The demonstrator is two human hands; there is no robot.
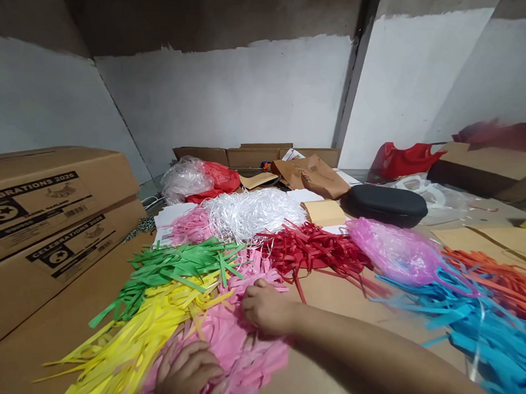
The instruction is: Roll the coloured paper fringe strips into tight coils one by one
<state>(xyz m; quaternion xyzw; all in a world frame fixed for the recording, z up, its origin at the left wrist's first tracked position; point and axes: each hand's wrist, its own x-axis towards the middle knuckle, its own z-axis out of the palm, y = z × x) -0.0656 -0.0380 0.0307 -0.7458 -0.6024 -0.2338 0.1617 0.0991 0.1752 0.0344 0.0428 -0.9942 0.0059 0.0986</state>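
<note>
Left hand [190, 371]: wrist cut off at near edge. Right hand [268, 308]: palm side hidden. Boxes [67, 204]: cropped at left edge. Blue strips [504, 333]: cropped at right edge.

Pink strips [227, 332] matt, papery; purple bag [394, 252] glossy plastic; boxes [58, 200] cardboard

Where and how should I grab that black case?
Probably from above, across the middle, squeezing both long sides: the black case lies flat and looks longer than wide, with rounded ends. The pink plastic bag sits by its near side, so reaching straight down seems easier.
</note>
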